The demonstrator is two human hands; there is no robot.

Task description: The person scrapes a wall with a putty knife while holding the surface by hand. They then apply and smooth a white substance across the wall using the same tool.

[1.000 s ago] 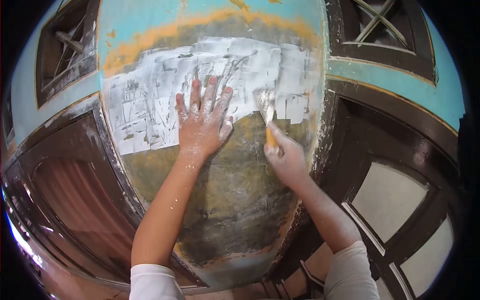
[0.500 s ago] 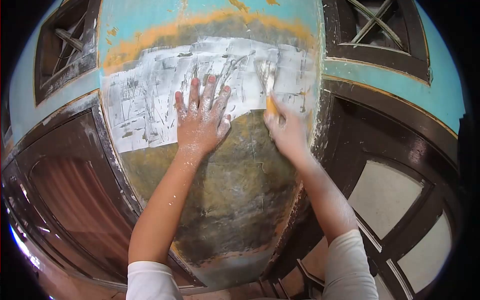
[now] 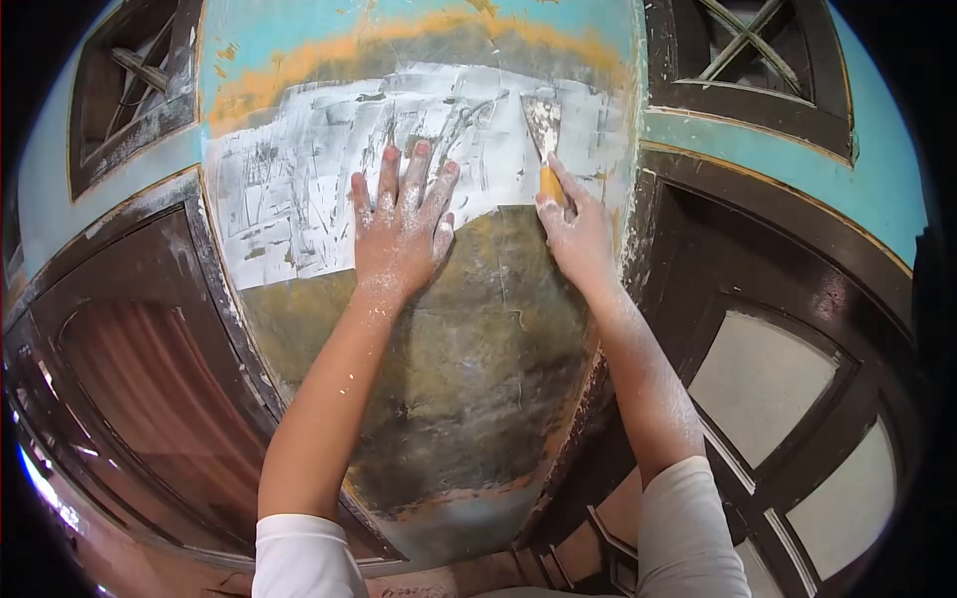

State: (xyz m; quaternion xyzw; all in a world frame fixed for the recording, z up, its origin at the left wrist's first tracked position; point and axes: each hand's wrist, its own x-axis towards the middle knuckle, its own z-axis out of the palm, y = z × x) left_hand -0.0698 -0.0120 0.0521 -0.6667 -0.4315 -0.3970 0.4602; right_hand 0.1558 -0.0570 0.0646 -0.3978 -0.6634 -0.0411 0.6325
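Observation:
My left hand (image 3: 397, 234) lies on the wall with its fingers spread, dusted white, over the lower edge of a white, streaky layer (image 3: 289, 189). In my right hand (image 3: 580, 231) is a putty knife (image 3: 544, 135) with a yellow handle and a blade smeared white. Its blade points up against the white layer, to the right of my left hand. Below the layer the wall (image 3: 469, 369) is bare, brownish and stained.
Turquoise paint (image 3: 289, 30) with an orange band edges the wall above. Dark wooden doors stand on both sides, the left one (image 3: 140, 369) with a reddish curtain, the right one (image 3: 768, 389) with pale panels. Chipped frames border the wall.
The putty knife and my right hand have shifted slightly to the right, and the blade now shows sharply instead of blurred. My left hand stays in nearly the same place.

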